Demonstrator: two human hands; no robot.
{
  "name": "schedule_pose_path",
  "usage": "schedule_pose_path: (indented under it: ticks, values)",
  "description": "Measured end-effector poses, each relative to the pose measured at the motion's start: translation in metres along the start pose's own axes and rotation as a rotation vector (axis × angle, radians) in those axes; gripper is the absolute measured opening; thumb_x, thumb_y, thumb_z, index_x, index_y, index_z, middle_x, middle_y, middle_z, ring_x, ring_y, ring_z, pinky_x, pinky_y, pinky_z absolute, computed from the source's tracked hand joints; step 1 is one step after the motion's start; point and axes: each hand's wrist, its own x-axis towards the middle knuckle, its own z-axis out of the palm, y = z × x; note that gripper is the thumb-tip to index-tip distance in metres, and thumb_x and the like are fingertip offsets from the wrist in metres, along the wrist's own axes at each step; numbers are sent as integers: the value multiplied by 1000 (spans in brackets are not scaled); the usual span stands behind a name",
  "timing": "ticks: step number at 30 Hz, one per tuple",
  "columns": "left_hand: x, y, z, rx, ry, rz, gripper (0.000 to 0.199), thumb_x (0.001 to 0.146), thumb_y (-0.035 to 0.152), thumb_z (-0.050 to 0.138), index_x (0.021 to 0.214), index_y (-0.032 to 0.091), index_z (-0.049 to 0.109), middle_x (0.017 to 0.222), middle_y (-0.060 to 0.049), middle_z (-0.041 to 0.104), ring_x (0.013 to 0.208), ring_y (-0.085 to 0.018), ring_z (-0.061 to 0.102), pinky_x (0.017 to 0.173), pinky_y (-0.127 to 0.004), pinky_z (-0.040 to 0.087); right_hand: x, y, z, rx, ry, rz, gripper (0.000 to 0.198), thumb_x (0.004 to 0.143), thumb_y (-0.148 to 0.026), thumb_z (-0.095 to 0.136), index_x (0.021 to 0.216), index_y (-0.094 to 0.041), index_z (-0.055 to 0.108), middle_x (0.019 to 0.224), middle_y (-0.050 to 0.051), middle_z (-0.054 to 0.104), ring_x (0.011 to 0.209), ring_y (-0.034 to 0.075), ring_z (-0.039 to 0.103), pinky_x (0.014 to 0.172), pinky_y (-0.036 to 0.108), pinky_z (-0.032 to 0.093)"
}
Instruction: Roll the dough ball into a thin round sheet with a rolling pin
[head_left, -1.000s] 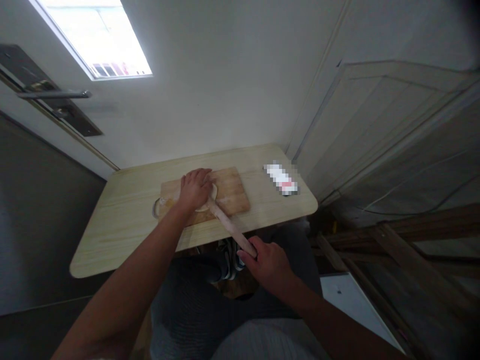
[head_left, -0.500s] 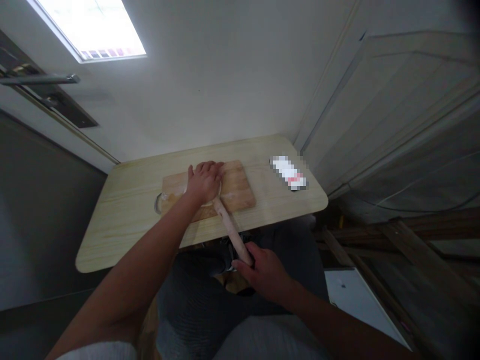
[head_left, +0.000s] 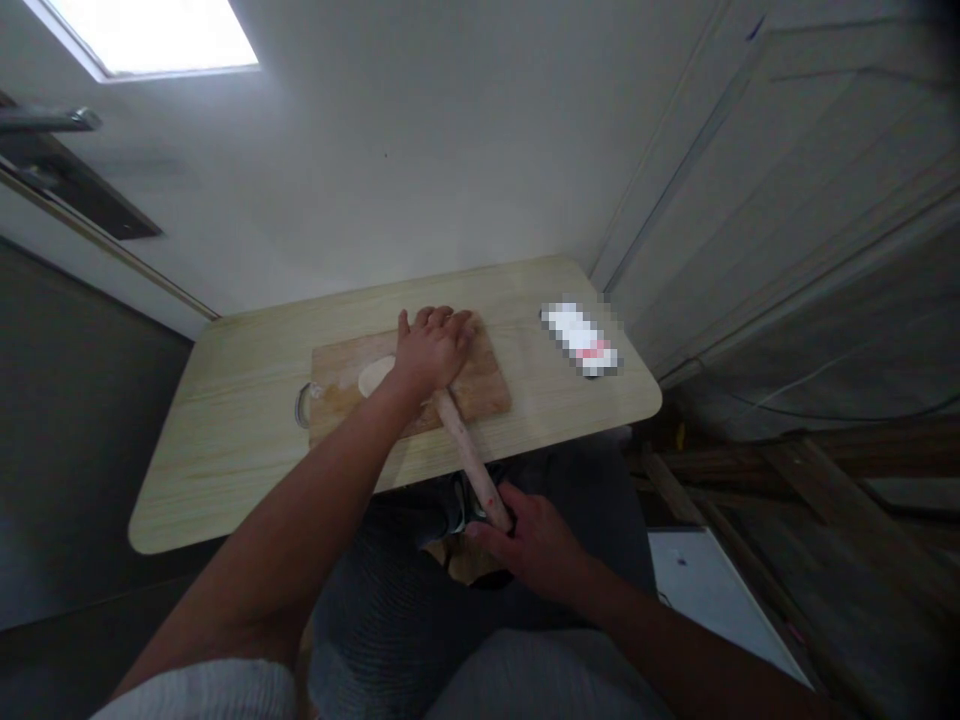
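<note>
A wooden rolling pin slants from the cutting board toward my lap. My right hand is wrapped round its near end, below the table's front edge. My left hand lies palm down over the far end with the fingers spread, hiding that end. A flat, pale round of dough shows to the left of my left wrist, partly covered by the forearm. Beneath them is the wooden cutting board, with a metal ring handle at its left end and whitish smears on it.
The light wood-grain table stands against a white door with a lever handle at left. A blurred-out phone-like object lies on its right side. Wooden planks and a white panel are at lower right.
My left hand has shifted right along the board, and the dough round has come into view left of it. My right hand keeps its hold on the rolling pin. The view has shifted slightly.
</note>
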Motion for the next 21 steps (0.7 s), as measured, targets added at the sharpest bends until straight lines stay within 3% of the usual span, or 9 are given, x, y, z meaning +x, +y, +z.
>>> schedule_pose_path:
  ticks: [12, 21]
  values:
    - [14, 19, 7, 7, 44, 45, 50, 102, 46, 27, 143, 29, 50, 146, -10, 54, 138, -33, 38, 118, -68, 14, -1, -1, -8, 137, -21, 59, 29, 84, -48, 68, 81, -20, 61, 67, -3, 58, 60, 11, 50, 55, 24, 33]
    - [-5, 4, -5, -21, 109, 22, 49, 102, 47, 27, 140, 29, 53, 146, -10, 53, 138, -32, 39, 118, -69, 14, -2, -8, -1, 75, -2, 60, 26, 81, -41, 70, 78, -21, 53, 64, -5, 54, 57, 10, 46, 52, 24, 29]
